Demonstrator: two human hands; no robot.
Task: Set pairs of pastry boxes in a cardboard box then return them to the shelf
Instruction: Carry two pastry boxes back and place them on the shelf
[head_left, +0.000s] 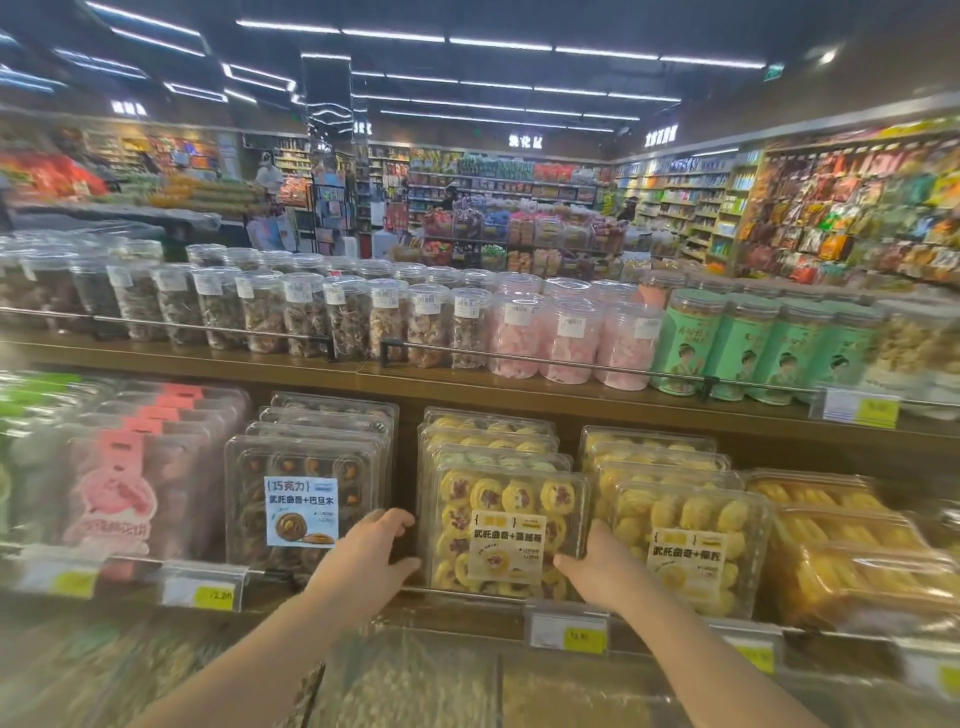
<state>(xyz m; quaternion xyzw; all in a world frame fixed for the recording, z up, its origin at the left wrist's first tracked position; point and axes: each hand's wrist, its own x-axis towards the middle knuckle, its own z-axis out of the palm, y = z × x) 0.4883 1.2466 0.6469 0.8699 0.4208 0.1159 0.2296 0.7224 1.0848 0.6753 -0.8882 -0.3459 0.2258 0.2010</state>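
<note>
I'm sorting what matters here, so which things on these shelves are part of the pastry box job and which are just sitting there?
In the job:
left hand
right hand
yellow cookie box held between them
the row of boxes behind it

Just there:
chocolate cookie boxes
pink pastry packs
jars
green tins
price tags

I read 巧克力 and 武氏曲奇+巴旦木 on the blue label (301, 512) of the chocolate cookie box (306, 499), lower centre-left. The yellow labels (507, 545) on the boxes to its right start 武氏曲奇+. The price tags (567, 627) below are too blurred to read.
</note>
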